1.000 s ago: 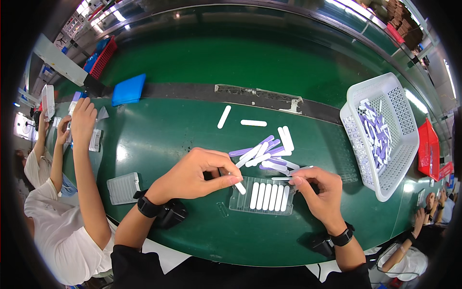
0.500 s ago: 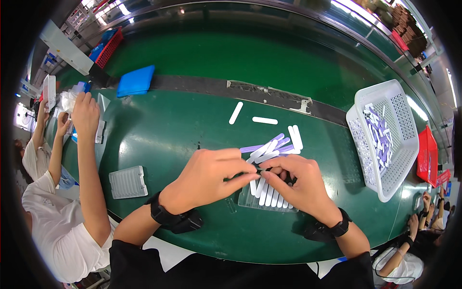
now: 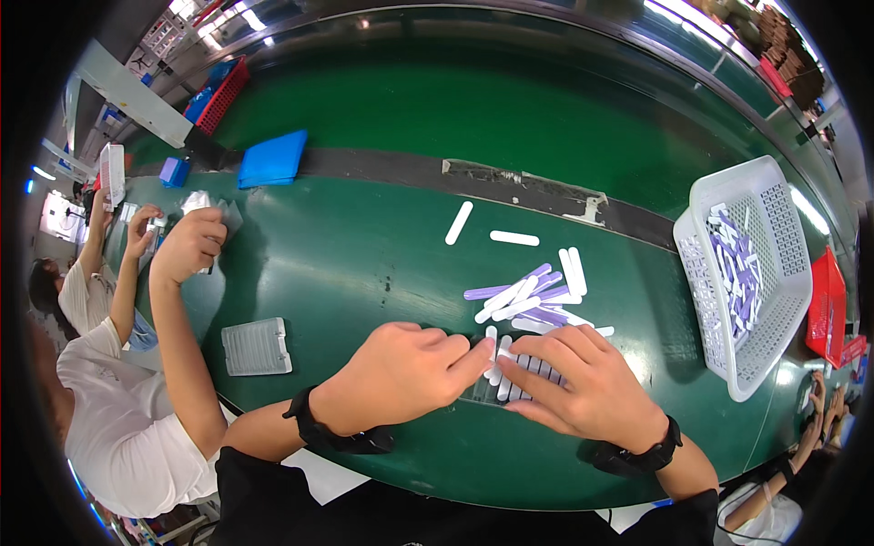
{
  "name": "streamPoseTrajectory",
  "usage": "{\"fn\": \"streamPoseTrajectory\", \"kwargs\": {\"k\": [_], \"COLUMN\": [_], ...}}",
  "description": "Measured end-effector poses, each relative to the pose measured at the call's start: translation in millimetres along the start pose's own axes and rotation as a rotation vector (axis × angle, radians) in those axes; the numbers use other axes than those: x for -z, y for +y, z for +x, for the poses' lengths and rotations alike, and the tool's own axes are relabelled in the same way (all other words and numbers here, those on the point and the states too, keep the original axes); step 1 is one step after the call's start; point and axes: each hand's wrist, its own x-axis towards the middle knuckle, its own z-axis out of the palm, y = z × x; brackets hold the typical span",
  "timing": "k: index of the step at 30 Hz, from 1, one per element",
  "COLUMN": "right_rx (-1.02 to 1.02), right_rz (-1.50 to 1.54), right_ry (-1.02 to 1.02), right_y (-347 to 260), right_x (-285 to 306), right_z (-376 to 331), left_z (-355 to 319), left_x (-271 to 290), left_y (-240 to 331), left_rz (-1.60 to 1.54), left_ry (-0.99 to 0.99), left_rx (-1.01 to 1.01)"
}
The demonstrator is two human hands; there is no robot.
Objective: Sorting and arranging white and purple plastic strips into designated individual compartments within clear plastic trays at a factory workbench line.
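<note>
Trays nearby: two
Lone sticks: two
Left grip: narrow, touching one tray stick
Right grip: just beside it
Holding: can't tell

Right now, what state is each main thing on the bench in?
Left hand, fingertips at a white stick, grip unclear
Right hand, over the near tray, grip unclear
Near tray, holding sticks, partly hidden
Spare tray, lying flat
Stick pile, loose, overlapping
Two lone sticks, lying separately
White basket, open-topped, part-filled
</note>
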Motion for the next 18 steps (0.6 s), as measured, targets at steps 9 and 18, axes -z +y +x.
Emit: {"fn": "streamPoseTrajectory", "kwargs": {"k": [9, 18], "right_rx": [0.038, 0.008], "right_rz": [0.073, 0.149], "right_ry": [0.038, -0.025], "right_y": [2, -6], "right_x": [-5, -5], "right_z": [6, -13], "left_z": [-13, -19], "left_x": [14, -5], "left_y": [-3, 23], "left_rz": [0.081, 0.060], "left_ry": [-0.147, -0.166], "left_rx": [-0.105, -0.209]}}
